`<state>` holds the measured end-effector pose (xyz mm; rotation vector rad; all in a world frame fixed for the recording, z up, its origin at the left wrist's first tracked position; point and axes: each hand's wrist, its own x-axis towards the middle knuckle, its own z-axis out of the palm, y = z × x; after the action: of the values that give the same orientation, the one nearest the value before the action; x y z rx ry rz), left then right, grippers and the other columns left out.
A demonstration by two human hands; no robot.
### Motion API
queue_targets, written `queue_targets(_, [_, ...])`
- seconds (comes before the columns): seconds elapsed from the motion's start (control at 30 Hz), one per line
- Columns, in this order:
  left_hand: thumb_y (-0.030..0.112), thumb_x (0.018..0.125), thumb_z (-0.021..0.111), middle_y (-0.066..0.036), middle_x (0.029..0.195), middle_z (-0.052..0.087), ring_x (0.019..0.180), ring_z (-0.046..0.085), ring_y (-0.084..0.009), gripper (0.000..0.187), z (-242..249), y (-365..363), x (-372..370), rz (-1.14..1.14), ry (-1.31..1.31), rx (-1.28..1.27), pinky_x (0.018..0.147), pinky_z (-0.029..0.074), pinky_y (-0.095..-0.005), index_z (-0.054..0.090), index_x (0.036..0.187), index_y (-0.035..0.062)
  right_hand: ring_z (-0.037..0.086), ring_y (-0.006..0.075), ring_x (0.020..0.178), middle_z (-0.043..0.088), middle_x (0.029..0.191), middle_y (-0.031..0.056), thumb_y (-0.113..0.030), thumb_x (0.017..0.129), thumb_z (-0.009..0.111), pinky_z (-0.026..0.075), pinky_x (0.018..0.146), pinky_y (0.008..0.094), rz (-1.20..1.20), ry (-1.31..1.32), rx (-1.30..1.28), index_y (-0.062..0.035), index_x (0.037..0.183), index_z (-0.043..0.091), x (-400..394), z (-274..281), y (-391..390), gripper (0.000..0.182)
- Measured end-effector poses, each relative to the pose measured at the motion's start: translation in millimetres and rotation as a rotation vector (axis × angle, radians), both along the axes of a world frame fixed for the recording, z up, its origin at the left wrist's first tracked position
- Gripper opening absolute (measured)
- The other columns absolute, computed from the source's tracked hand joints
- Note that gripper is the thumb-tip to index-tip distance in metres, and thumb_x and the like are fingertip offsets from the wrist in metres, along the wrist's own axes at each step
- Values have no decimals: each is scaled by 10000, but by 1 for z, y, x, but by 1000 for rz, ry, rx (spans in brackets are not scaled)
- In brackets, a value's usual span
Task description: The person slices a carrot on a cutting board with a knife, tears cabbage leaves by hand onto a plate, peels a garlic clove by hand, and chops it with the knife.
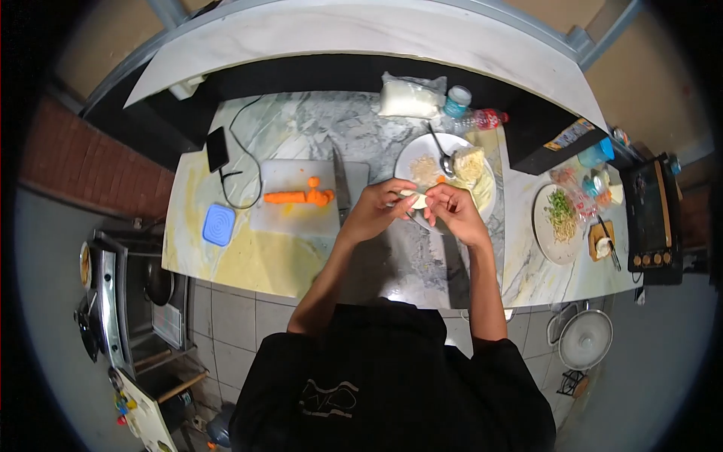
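Pale piece (416,200) spans left to right between the fingertips, above the plate's (406,156) near side. The left hand (378,207) pinches one end, the right hand (456,214) the other; neither hand is nearer.

You have two round white plates (410,154), one square blue pad (218,224), one rectangular black phone (217,149) and one boxy black oven (640,218).
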<state>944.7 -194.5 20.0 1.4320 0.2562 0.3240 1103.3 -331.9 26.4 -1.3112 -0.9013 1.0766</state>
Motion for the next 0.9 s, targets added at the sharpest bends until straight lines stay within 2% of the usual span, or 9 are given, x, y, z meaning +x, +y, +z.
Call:
queue_targets(0.07, [117, 930, 616, -45, 970, 624, 874, 616, -113, 216, -19, 4, -19, 140, -88, -92, 712, 544, -252, 589, 1111, 1, 568, 106, 636, 613, 769, 66, 39, 910, 519, 459, 587, 239, 32, 9, -9, 25, 983, 565, -15, -7, 12, 87])
queue_targets(0.1, [98, 917, 633, -33, 938, 625, 847, 623, -112, 160, -19, 6, -30, 193, -28, -29, 709, 547, -250, 590, 1036, 1, 565, 102, 632, 613, 769, 62, 34, 912, 525, 455, 582, 236, 49, 17, -4, 23, 972, 569, -23, -9, 19, 75])
queue_targets(0.2, [94, 911, 639, -29, 910, 628, 817, 629, -112, 147, -27, 16, -65, 207, 53, -67, 722, 556, -253, 587, 1016, 6, 553, 92, 610, 608, 743, 43, 4, 921, 550, 444, 568, 231, 73, 43, -12, 14, 929, 583, -52, -17, 39, 35])
queue_targets(0.33, [122, 909, 649, -67, 935, 674, 825, 641, -100, 259, -34, 23, -104, 307, 127, -63, 713, 552, -251, 613, 1122, -22, 579, 93, 597, 614, 702, 42, -45, 933, 570, 453, 534, 234, 136, 67, -47, 9, 875, 593, -94, -34, 71, 82])
queue_targets(0.43, [128, 911, 648, -80, 946, 680, 824, 642, -107, 260, -36, 31, -133, 401, 148, -81, 720, 560, -256, 633, 1116, -30, 599, 106, 544, 599, 636, 45, -95, 965, 538, 457, 479, 226, 171, 45, -102, 18, 849, 594, -122, -43, 91, 171])
queue_targets(0.6, [129, 905, 655, -94, 957, 686, 809, 643, -111, 268, -19, 54, -176, 476, 175, -100, 719, 572, -260, 641, 1107, -46, 597, 108, 527, 609, 635, 51, -91, 956, 555, 465, 483, 230, 266, -65, -170, 22, 848, 597, -153, -14, 119, 162])
queue_targets(0.67, [131, 898, 664, -91, 936, 689, 780, 645, -112, 254, -9, 61, -190, 439, 238, -21, 713, 578, -262, 653, 1079, -48, 595, 109, 520, 612, 634, 53, -84, 950, 561, 467, 484, 231, 312, -91, -175, 22, 851, 599, -162, -12, 130, 150])
queue_targets(0.77, [140, 894, 671, -84, 899, 688, 754, 644, -108, 241, -17, 67, -205, 510, 90, -104, 689, 581, -256, 666, 1056, -38, 596, 109, 528, 620, 644, 63, -44, 933, 573, 474, 489, 234, 332, -2, -128, 24, 861, 600, -175, -15, 140, 103])
queue_targets(0.9, [121, 896, 664, -80, 893, 687, 755, 640, -100, 220, -12, 72, -221, 586, 118, -135, 671, 585, -252, 670, 1043, -43, 595, 109, 555, 620, 650, 60, -45, 919, 590, 484, 515, 236, 389, 35, -108, 23, 876, 596, -189, -9, 150, 81])
